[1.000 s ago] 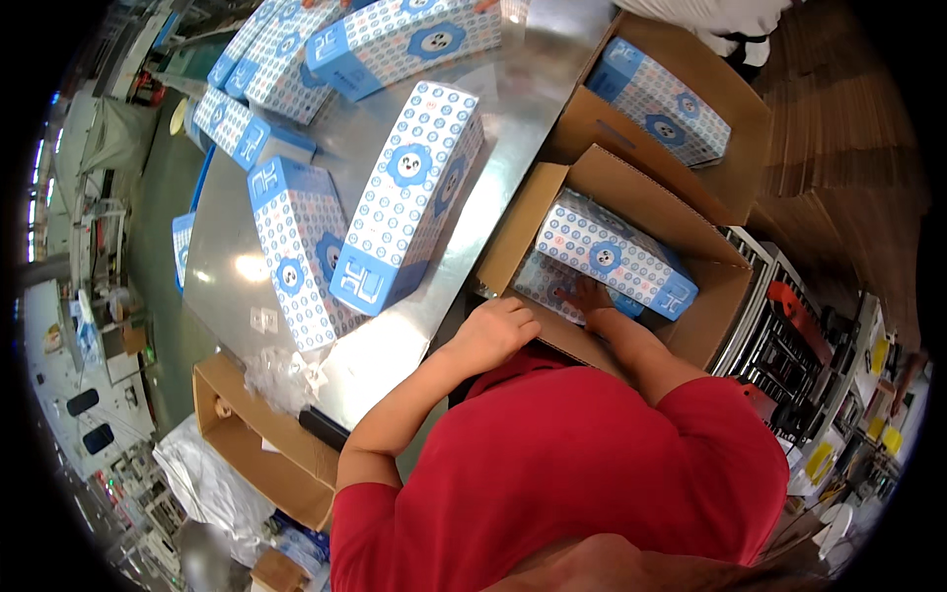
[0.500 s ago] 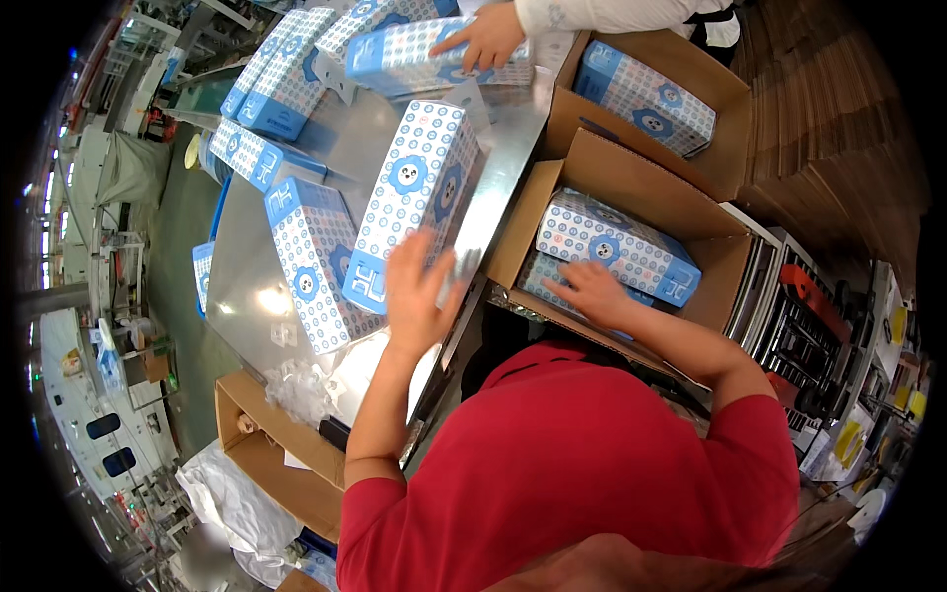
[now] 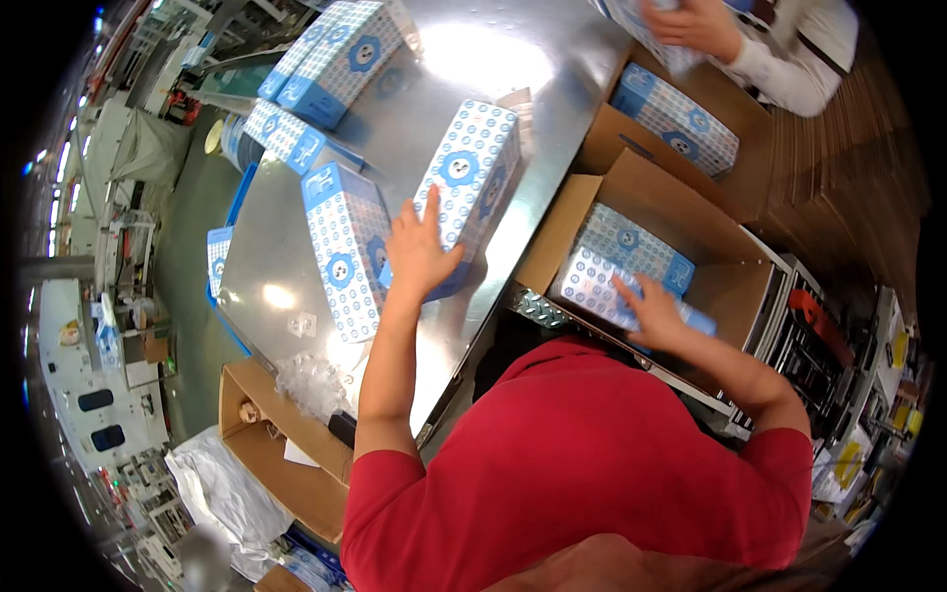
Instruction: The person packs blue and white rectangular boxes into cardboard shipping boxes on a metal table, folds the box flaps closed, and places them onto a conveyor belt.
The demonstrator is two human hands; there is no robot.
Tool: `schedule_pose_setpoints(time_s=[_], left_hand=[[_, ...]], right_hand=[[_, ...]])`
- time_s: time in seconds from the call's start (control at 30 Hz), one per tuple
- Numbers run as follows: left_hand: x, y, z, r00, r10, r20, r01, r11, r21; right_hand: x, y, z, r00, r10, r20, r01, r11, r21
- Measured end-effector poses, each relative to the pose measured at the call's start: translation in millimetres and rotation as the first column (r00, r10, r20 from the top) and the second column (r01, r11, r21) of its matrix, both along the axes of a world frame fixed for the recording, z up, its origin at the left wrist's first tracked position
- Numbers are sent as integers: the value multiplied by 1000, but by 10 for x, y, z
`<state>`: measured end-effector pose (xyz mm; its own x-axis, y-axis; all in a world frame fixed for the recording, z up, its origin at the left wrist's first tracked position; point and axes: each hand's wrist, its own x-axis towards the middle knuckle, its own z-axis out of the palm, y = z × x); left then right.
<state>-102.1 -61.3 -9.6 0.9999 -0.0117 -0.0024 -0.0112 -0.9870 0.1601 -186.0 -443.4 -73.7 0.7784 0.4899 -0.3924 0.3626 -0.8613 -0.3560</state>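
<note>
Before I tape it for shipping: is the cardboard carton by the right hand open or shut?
Open. The carton's flaps stand up, and the right hand rests on patterned boxes inside.

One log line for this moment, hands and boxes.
left hand: on patterned box, steel table | right hand: on packed box in carton

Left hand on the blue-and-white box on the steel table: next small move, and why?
Probably close the left hand around the box and lift it toward the open carton. The palm lies flat on the box's near end, not gripping yet. The right hand rests on boxes in the carton, and bare cardboard shows beside them, so there seems to be room.
</note>
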Motion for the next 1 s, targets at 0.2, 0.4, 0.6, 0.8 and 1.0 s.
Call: schedule_pose_setpoints(time_s=[0.2, 0.4, 0.6, 0.8, 1.0], left_hand=[[27, 180, -17, 994, -5, -113, -17, 983, -184], [-179, 254, -820, 950, 190, -247, -309, 473, -825], [-492, 332, -32, 989, 98, 107, -49, 920, -390], [-326, 1278, 30, 843, 517, -149, -538, 805, -251], [-559, 1279, 170, 968, 128, -214, -141, 989, -47]], right_hand=[[-9, 140, -553, 999, 43, -19, -39, 983, 178], [1129, 1480, 482, 980, -164, 117, 63, 801, 596], [1343, 2578, 532, 922, 24, 386, -26, 1000, 1], [1587, 2630, 628, 980, -10, 197, 11, 1000, -5], [1893, 1932, 387, 886, -241, -396, 460, 568, 683]])
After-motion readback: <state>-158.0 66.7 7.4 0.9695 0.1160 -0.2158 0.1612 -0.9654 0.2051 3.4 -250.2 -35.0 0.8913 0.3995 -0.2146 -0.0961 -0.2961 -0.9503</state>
